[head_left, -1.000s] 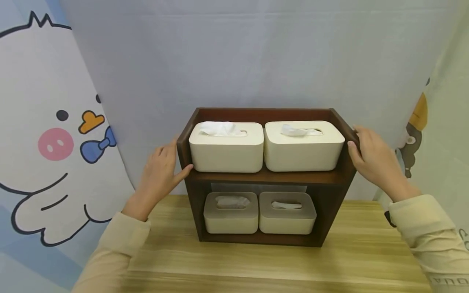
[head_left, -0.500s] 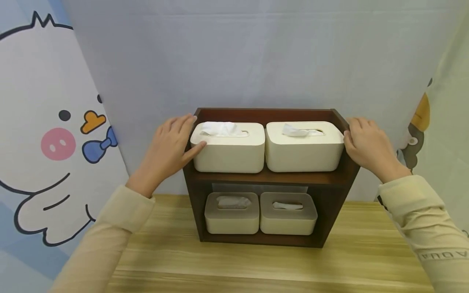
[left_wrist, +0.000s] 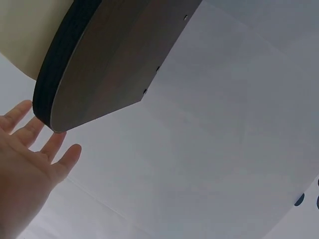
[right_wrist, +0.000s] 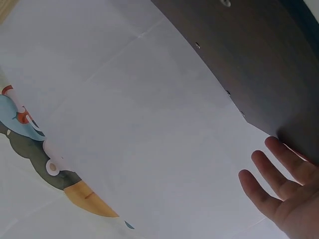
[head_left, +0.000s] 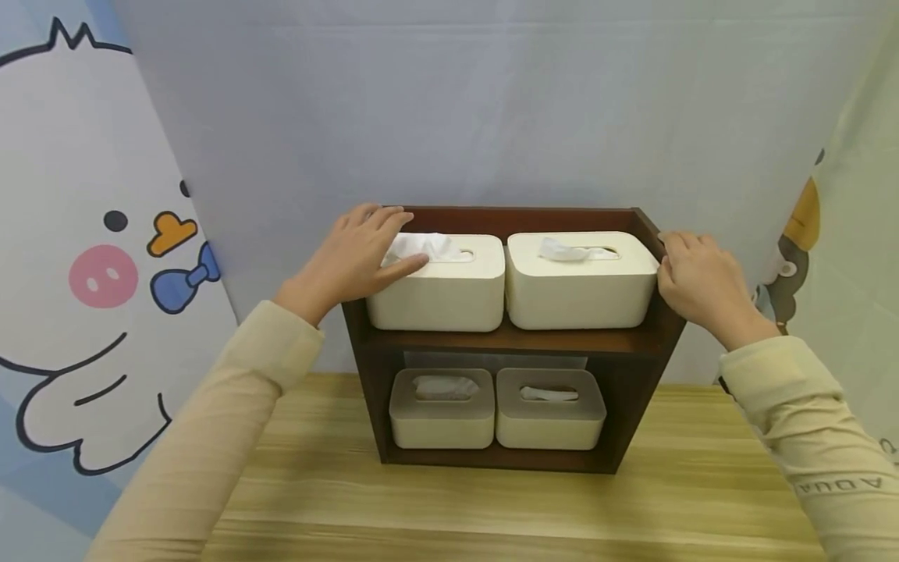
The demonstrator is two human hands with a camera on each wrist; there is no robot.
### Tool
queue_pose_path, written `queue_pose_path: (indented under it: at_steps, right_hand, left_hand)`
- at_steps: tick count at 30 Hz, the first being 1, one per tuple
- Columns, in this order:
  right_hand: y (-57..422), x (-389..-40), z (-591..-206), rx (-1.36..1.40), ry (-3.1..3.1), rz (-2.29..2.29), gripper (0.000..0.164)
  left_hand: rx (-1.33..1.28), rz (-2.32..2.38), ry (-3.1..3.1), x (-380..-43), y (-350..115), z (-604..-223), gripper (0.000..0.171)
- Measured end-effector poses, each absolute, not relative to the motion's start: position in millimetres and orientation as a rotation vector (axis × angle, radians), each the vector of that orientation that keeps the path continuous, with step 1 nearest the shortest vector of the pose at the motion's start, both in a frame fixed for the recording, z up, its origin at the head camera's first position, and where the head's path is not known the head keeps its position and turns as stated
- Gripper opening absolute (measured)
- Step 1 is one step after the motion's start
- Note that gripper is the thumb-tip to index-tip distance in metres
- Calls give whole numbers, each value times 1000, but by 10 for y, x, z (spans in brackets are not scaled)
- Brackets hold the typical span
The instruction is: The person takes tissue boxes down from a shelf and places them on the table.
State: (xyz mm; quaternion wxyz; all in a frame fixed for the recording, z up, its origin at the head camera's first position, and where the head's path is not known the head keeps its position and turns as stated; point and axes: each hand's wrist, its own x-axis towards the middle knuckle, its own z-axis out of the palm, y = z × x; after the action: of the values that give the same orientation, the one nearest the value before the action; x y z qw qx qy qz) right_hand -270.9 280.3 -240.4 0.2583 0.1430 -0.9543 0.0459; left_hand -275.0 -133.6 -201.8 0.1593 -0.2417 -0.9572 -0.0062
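Note:
A dark brown two-tier wooden shelf (head_left: 513, 343) stands upright, holding cream tissue boxes. On its upper tier are a left tissue box (head_left: 435, 300) and a right tissue box (head_left: 583, 300), each with white tissue in its slot. My left hand (head_left: 358, 254) reaches over the shelf's left side, fingers spread, thumb across the left box's top near the tissue. In the left wrist view its fingertips are at the side panel's (left_wrist: 114, 64) rounded edge. My right hand (head_left: 702, 281) rests on the right panel's top edge; in the right wrist view its fingers (right_wrist: 259, 194) are extended and spread.
Two more tissue boxes, a left one (head_left: 442, 421) and a right one (head_left: 551, 421), sit on the lower tier. Beneath the shelf is a light wood-grain table (head_left: 492, 515). A pale grey curtain (head_left: 492, 101) hangs behind, with a cartoon-printed cloth (head_left: 70, 218) at left.
My left hand has moved up and right, from the shelf's left side to over the left upper box. My right hand has shifted slightly left along the right panel's edge. Shelf and boxes stay put.

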Motion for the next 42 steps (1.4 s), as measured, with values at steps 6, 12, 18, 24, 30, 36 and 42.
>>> queue_pose_path:
  at_steps: [6, 12, 18, 24, 30, 36, 42]
  right_hand:
    - [2811, -2729, -2423, 395, -2579, 97, 41]
    - [2815, -2736, -2443, 401, -2579, 84, 41]
    - [2814, -2734, -2459, 397, -2579, 85, 41]
    - [2813, -2740, -2460, 404, -2572, 84, 42]
    - [2808, -2746, -2467, 396, -2580, 67, 42]
    - [2803, -2756, -2480, 405, -2564, 82, 42]
    - [2807, -2746, -2490, 416, -2521, 87, 41]
  left_hand:
    - [-775, 0, -2847, -2917, -1249, -1992, 82]
    - [-836, -14, -2927, -3070, -1159, -2021, 94]
    - [-842, 30, -2993, -3136, -1126, -2023, 104]
    - [-816, -57, -3109, -3174, -1110, -1992, 105]
    - [-803, -73, -3177, -3189, -1098, -1993, 104]
    - [-835, -78, -3136, -3221, -1092, -2028, 104]
    - [-842, -107, -3098, -3252, -1101, -2040, 103]
